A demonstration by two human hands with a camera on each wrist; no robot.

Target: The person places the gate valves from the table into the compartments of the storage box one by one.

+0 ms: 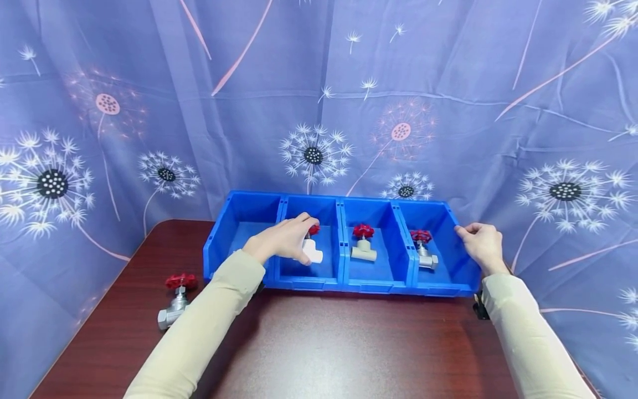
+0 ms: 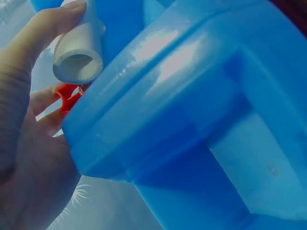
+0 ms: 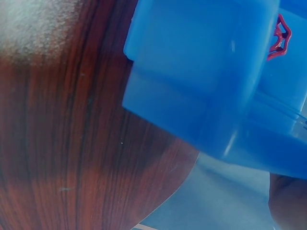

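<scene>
My left hand (image 1: pixel 284 239) reaches into the second compartment from the left of a row of blue bins (image 1: pixel 371 287). It holds a white valve (image 1: pixel 312 254) with a red handwheel. In the left wrist view the thumb presses on the white pipe body (image 2: pixel 79 64), while other fingers lie by the red wheel (image 2: pixel 71 98). At the right end of the row, my right hand (image 1: pixel 482 245) pinches the outer bin's side rim; most of that hand is out of the right wrist view.
A tan valve (image 1: pixel 364 252) lies in the third compartment and a metal valve (image 1: pixel 426 258) in the fourth, both with red handwheels. Another metal valve (image 1: pixel 175 307) rests on the brown table (image 1: pixel 349 349), left of the bins. A patterned curtain (image 1: pixel 249 133) hangs close behind.
</scene>
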